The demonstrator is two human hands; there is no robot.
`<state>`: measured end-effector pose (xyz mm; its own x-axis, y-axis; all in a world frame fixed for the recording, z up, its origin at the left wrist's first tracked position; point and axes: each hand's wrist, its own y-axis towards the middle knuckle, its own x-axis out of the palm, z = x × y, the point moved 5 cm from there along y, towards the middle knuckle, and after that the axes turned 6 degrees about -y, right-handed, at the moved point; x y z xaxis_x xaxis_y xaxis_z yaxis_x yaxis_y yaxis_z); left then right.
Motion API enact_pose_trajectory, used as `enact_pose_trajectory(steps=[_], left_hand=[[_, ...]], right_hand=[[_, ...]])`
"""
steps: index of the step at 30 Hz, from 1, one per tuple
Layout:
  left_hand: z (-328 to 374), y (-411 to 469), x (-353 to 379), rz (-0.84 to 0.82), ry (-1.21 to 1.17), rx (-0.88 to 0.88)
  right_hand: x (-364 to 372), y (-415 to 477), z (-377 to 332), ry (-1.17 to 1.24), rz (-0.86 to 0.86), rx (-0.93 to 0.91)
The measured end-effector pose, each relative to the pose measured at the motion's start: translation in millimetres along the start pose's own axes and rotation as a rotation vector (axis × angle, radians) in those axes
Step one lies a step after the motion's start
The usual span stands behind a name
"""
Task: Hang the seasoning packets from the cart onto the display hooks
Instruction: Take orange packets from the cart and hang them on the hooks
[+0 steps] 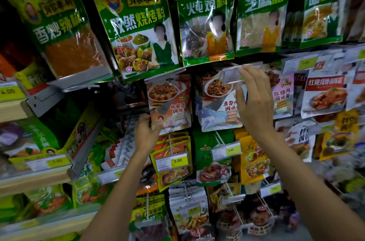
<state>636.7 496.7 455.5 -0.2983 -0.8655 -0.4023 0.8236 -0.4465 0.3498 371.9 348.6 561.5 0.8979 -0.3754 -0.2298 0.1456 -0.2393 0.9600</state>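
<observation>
1. The left grip is closed narrow on the lower left corner of a seasoning packet, with the thumb in front. The packet rises above and to the right of this grip, with its long axis close to upright and leaning a little.
2. The right grip is narrow on a clear tag holder, which appears to be pinched between the thumb below and the fingertips above. The holder lies above and to the left of that palm, with its long axis crosswise.
3. A neighbouring packet hangs behind the right grip's thumb, just beside the held packet on its right.
4. The packet's top edge, where a hang hole would be expected, is the end farthest from the left grip, straight above it. It cannot be told whether that edge is already threaded on a hook.
5. The left grip is judged the nearer one for steering the packet. The coming move is judged to turn on lifting the top edge up and away from that grip, level with the right grip's fingertips.
6. The cart is not seen.
</observation>
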Motion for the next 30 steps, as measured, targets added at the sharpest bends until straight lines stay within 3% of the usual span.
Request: enact_pose_trajectory(steps=[3, 6, 10, 14, 17, 21, 30], left_hand=[[12, -35, -3, 0.019, 0.086, 0.125], [33, -82, 20, -0.108, -0.030, 0.224], [49, -154, 80, -0.375, -0.132, 0.196], [52, -220, 144, -0.580, -0.300, 0.046], [49, -263, 190, -0.674, -0.319, -0.038], [52, -313, 258, -0.830, -0.262, -0.019], [100, -386, 431, -1.063, -0.105, 0.065]], right_hand=[[-12, -38, 0, 0.004, -0.079, 0.060], [-26, -87, 3, 0.021, -0.211, 0.171], [-60, -166, 27, 0.089, -0.429, 0.479], [-118, -237, 61, 0.079, -0.532, 0.802], [-173, -287, 85, 0.041, -0.526, 1.023], [-240, -347, 125, 0.029, -0.434, 1.321], [-336, -407, 252, -0.183, -0.299, 1.589]])
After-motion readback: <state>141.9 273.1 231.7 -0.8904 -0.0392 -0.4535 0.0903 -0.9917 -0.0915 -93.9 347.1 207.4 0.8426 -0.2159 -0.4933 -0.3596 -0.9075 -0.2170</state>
